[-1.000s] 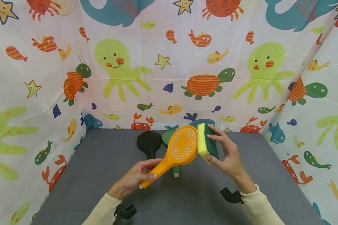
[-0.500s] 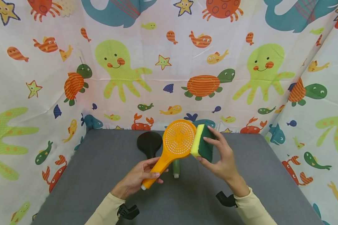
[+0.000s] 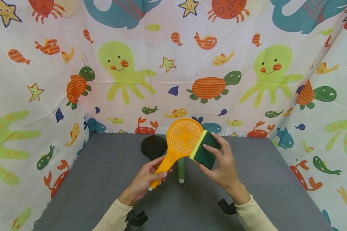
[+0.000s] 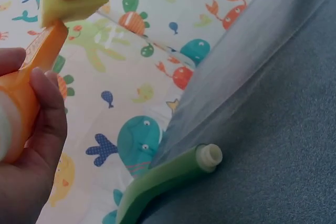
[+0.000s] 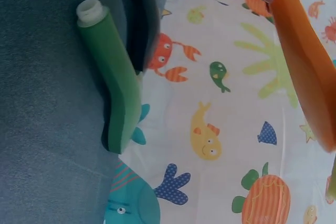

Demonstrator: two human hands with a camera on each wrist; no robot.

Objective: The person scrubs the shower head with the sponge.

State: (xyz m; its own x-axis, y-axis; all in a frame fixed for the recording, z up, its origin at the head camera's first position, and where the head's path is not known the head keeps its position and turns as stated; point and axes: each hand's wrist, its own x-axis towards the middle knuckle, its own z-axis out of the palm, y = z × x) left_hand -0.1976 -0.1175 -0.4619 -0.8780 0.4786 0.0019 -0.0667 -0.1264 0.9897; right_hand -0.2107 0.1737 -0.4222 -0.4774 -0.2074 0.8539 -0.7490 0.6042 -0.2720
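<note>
My left hand (image 3: 146, 179) grips the handle of an orange shower head (image 3: 185, 136), holding it raised above the table with its perforated face turned toward me. With my right hand (image 3: 224, 166) I hold a yellow and green sponge (image 3: 206, 150) by its dark green scouring side. The sponge's yellow side touches the lower right rim of the shower head. In the left wrist view the yellow foam (image 4: 73, 6) meets the head's edge. In the right wrist view my right hand is out of sight and only a sliver of sponge (image 5: 332, 184) shows.
A black shower head (image 3: 154, 147) lies on the grey tabletop (image 3: 112, 166) behind my left hand. Beside it is a green shower head (image 3: 181, 171), mostly hidden by the orange one. A sea-animal curtain (image 3: 167, 38) surrounds the table's back and sides.
The orange shower head has risen slightly and turned more upright. My right hand has slid the sponge left and down along its right rim, tilting it so more green side shows.
</note>
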